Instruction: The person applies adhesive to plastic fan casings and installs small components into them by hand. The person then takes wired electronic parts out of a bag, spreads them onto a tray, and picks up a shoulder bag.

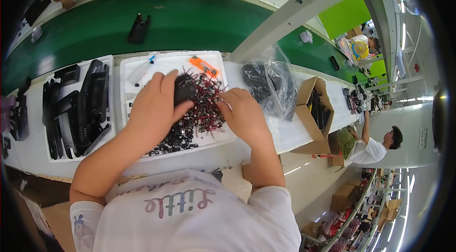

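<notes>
My left hand [154,104] is closed around a rounded black plastic housing [184,89] above a white foam tray [171,55]. Beneath and beside it lies a heap of small parts with red and black wires [206,109]. At that heap's right side is my right hand [245,116], thumb and forefinger drawn together at the wires; whatever sits between the fingertips is too small to make out. Small black pieces [173,141] lie along the tray's near side. A clear bottle with a blue tip [141,72] and a flat orange object [204,66] rest towards its far side.
On the left, another foam tray [112,109] holds several black casings [85,100]. Beyond runs a green conveyor belt [190,19] carrying a black part [138,28]. To the right are a clear plastic bag [275,85], an open cardboard box [308,121] and a slanting post [294,19]. Co-workers sit nearby.
</notes>
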Demonstrator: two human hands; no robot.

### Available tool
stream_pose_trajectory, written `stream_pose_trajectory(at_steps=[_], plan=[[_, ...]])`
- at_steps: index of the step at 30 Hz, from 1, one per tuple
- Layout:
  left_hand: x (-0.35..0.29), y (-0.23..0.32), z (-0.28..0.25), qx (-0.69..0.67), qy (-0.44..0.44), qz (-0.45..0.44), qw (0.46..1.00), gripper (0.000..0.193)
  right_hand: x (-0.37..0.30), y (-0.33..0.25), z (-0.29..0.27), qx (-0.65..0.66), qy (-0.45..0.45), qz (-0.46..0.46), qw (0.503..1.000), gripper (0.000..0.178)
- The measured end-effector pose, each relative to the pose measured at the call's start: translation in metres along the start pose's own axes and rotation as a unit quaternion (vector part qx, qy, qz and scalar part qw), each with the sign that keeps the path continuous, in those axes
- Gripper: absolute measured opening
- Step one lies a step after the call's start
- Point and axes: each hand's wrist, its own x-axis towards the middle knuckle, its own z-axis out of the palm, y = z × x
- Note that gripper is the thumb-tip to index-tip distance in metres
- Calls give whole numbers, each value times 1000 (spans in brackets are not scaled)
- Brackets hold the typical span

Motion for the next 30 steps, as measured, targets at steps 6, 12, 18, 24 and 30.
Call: stream_pose_trajectory(at_steps=[6, 12, 18, 24, 30], plan=[[12, -31, 14, 94, 5, -41, 995, 58, -23, 0, -7, 63, 37, -25, 997, 14], [1, 11, -36, -124, 30, 156, 980, 31, -83, 2, -46, 262, -192, 55, 944, 11], [-43, 67, -106, -529, -273, 228, 771, 22, -156, 20, -14, 85, -443, 134, 882, 24], [-68, 88, -96, -487, -7, 424, 763, 54, -167, 15, -16, 122, -361, 165, 910, 27], [-92, 73, -113, -347, -74, 444, 823, 16, -171, 9, 4, 52, -422, 139, 895, 27]])
